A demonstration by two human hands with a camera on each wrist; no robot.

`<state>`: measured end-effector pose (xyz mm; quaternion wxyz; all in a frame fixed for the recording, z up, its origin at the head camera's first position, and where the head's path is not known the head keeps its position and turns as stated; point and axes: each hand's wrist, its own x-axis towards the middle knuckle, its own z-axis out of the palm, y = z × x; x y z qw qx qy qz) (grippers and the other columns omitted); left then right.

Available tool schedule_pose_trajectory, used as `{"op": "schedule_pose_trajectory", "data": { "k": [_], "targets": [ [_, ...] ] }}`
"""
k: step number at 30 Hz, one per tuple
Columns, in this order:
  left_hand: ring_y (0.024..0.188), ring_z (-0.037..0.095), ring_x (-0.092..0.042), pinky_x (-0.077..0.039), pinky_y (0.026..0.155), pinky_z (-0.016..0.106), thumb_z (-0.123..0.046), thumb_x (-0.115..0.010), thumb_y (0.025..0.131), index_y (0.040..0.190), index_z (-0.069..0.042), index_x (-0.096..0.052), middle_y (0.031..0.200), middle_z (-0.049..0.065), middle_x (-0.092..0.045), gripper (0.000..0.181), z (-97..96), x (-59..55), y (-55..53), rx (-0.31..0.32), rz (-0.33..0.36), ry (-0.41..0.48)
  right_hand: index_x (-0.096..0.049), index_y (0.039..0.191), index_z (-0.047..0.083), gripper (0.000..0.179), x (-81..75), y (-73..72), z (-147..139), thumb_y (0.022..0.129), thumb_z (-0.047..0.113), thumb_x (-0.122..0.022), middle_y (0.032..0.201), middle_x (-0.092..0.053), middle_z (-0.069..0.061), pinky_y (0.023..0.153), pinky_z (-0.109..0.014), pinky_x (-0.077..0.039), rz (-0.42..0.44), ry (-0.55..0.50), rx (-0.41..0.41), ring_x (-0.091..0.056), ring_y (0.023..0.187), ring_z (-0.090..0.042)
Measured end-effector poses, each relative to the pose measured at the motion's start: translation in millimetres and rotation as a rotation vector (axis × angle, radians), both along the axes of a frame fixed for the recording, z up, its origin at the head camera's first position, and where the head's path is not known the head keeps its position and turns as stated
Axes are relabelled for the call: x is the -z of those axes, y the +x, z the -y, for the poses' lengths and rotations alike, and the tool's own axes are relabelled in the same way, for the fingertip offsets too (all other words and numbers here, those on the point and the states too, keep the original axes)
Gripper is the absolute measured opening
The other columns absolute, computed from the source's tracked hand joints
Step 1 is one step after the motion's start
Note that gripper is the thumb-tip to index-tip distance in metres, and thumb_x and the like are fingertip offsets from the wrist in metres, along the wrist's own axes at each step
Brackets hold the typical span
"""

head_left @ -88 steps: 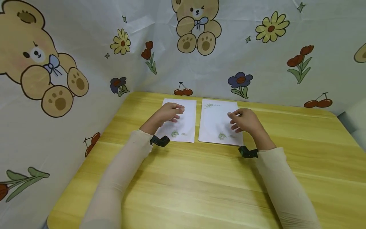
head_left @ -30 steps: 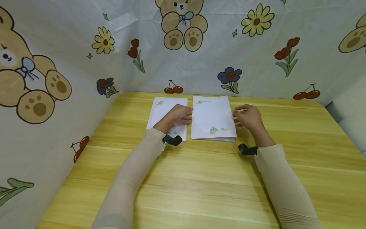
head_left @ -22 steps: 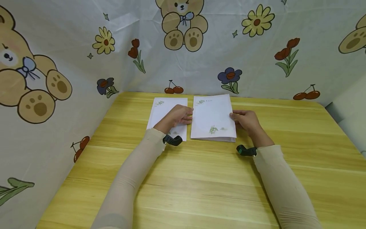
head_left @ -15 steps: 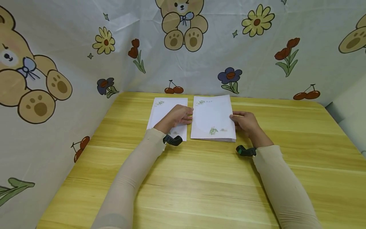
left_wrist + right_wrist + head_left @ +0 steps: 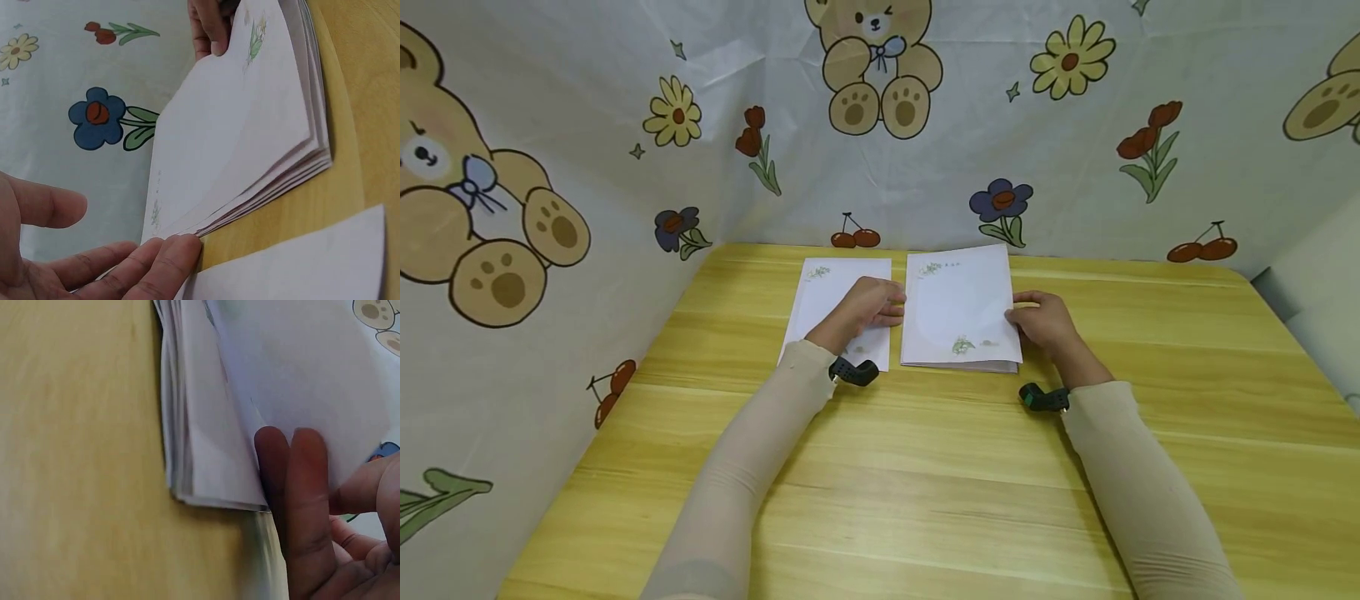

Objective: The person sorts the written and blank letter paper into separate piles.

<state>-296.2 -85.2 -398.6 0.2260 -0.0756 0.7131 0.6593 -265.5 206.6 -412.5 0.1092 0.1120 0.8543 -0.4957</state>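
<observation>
Two white papers with small green plant prints lie side by side near the back of the table. The right one is the top sheet (image 5: 958,304) of a stack whose layered edges (image 5: 320,140) show in the left wrist view. My right hand (image 5: 1047,323) pinches that sheet at its right edge, thumb on top and fingers (image 5: 307,487) underneath, and lifts this side off the layers below. My left hand (image 5: 871,302) reaches over the left paper (image 5: 820,292); its fingertips touch the stack's left edge, with the thumb held apart.
The yellow wood-grain table (image 5: 925,475) extends in front of the papers and to both sides. A white cloth (image 5: 925,183) printed with bears, flowers and cherries hangs behind the table and on its left. Dark wrist cameras (image 5: 853,372) sit on both wrists.
Earlier, both hands hovered over the papers. The left hand has since moved right to the stack's left edge. My right hand has closed on the top sheet's right edge, now slightly raised.
</observation>
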Motion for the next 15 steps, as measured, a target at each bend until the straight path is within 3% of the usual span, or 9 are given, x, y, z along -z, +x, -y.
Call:
{"op": "schedule_pose_trajectory", "data": {
  "k": [5,12,15],
  "targets": [
    [0.105,0.023,-0.066,-0.059,0.09,0.034,-0.02,-0.054,0.102,0.14,-0.002,-0.051,0.136,0.013,-0.058,0.042,0.5,-0.7,1.2,-0.018,-0.016,0.013,-0.045,0.144,0.005,0.047,-1.8,1.4,-4.5,0.1,0.021,-0.054,0.125,-0.055,-0.016,0.066,-0.018,-0.053,-0.029,-0.072,-0.026,-0.058,0.086,-0.012],
    [0.087,0.018,-0.069,-0.062,0.083,0.034,-0.027,-0.055,0.102,0.136,0.001,-0.055,0.127,0.014,-0.064,0.044,1.3,-3.3,1.6,-0.054,-0.029,0.035,-0.045,0.142,0.008,0.047,-13.9,6.3,-6.3,0.099,0.022,-0.059,0.089,-0.066,0.012,0.062,-0.02,-0.051,-0.07,-0.255,-0.017,-0.059,0.072,-0.005],
    [0.081,0.016,-0.07,-0.063,0.075,0.031,-0.031,-0.058,0.1,0.13,0.001,-0.061,0.118,0.014,-0.068,0.044,-0.2,-4.3,0.9,-0.039,-0.043,-0.004,-0.045,0.14,0.007,0.047,-18.9,7.8,-6.1,0.098,0.019,-0.061,0.081,-0.068,0.017,0.062,-0.018,-0.054,-0.077,-0.324,-0.021,-0.062,0.069,-0.003]
  ]
}}
